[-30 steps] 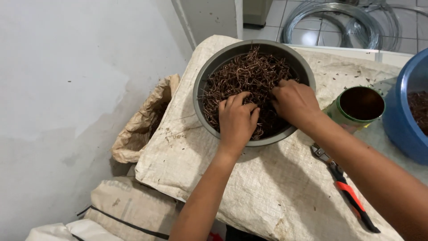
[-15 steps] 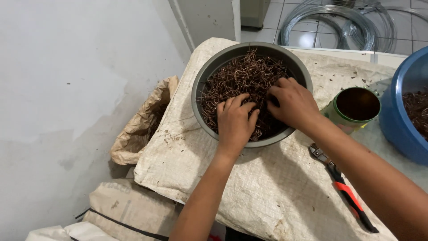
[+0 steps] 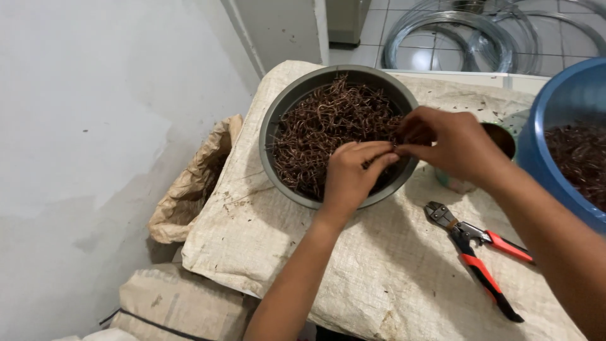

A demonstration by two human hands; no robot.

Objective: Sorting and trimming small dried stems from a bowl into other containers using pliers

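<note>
A grey metal bowl [image 3: 278, 120] stands on a table covered with a pale woven sack [image 3: 391, 265]. It is full of tangled brown wire pieces [image 3: 322, 126]. My left hand [image 3: 350, 173] rests over the bowl's near right side, fingers curled on a small wire piece. My right hand [image 3: 451, 145] hovers just right of it above the rim, its fingertips pinching the same piece where the two hands meet. A tin can [image 3: 505, 142] sits mostly hidden behind my right hand.
Red-and-black-handled cutters [image 3: 480, 256] lie on the sack at the right. A blue tub [image 3: 555, 126] with more brown wire stands at the right edge. A crumpled paper sack [image 3: 189, 183] leans by the wall on the left. Coiled hoops [image 3: 467, 31] lie on the tiled floor behind.
My right hand has lifted out of the wire pile and moved right over the rim. Both hands now pinch one piece between their fingertips.
</note>
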